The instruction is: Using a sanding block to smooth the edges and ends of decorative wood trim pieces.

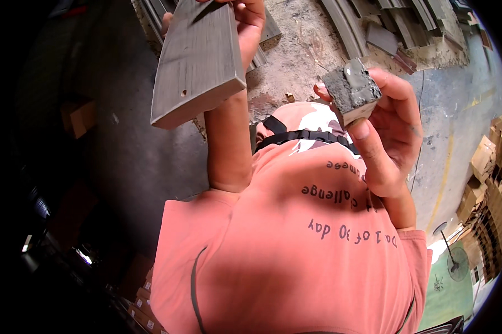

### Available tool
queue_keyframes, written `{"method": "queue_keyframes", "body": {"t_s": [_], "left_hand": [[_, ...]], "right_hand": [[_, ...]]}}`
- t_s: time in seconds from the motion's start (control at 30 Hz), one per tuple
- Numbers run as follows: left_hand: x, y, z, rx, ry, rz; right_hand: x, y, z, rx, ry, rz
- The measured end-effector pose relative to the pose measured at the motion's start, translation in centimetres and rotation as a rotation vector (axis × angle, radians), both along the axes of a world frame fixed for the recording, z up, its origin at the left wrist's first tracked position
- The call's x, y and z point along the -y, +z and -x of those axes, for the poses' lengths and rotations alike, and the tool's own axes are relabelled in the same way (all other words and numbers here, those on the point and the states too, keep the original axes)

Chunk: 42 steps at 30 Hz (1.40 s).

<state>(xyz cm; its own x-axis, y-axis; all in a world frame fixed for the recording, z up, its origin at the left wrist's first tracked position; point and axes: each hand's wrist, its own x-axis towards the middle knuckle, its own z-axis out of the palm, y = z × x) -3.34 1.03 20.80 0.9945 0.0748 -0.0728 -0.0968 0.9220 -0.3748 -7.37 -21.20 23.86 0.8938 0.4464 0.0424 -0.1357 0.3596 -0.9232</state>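
My left hand (251,25) is closed round a grey board (198,64) with a wood-like grain. The board's near end is tilted down toward me, and a small hole or chip shows close to that end. In my right hand (395,122), the thumb and fingers pinch a small block (351,92). Its upper face carries a rough grey, putty-like layer with a lighter glossy patch, and its side is paler. The block is held apart from the board, to its right.
Beyond my hands lies a stained work surface (301,50) with several grey strips (406,25) at the far right and more behind the board. A cardboard box (78,117) stands on the floor at left. Stacked wooden pieces (493,178) and a fan (456,264) are at right.
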Motion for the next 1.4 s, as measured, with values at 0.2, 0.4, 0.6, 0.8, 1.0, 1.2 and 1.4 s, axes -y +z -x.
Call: {"method": "queue_keyframes", "body": {"t_s": [0.2,0.4,0.6,0.8,1.0,1.2,1.4], "left_hand": [[-0.6,-2.1,0.0,0.089,-0.024,-0.012],[-0.2,-1.4,-0.1,0.091,-0.051,0.069],[0.8,-0.1,0.4,-0.010,0.019,0.026],[1.0,0.8,0.9,-0.079,0.035,0.117],[1.3,0.7,0.6,-0.056,0.050,0.053],[0.9,-0.2,0.6,-0.028,0.041,-0.002],[0.8,-0.1,0.6,-0.082,0.063,0.006]], "right_hand": [[0.2,0.3,-0.4,0.075,0.109,0.119],[-0.4,0.9,-1.5,0.464,0.076,0.279],[-1.9,0.4,-1.8,0.670,0.044,0.320],[-1.1,-0.8,-1.0,0.727,0.086,0.431],[-1.6,-0.3,-1.1,0.633,0.028,0.287],[-2.6,-1.9,-0.4,0.656,-0.044,0.351],[-2.4,-1.9,0.3,0.467,-0.175,0.222]]}}
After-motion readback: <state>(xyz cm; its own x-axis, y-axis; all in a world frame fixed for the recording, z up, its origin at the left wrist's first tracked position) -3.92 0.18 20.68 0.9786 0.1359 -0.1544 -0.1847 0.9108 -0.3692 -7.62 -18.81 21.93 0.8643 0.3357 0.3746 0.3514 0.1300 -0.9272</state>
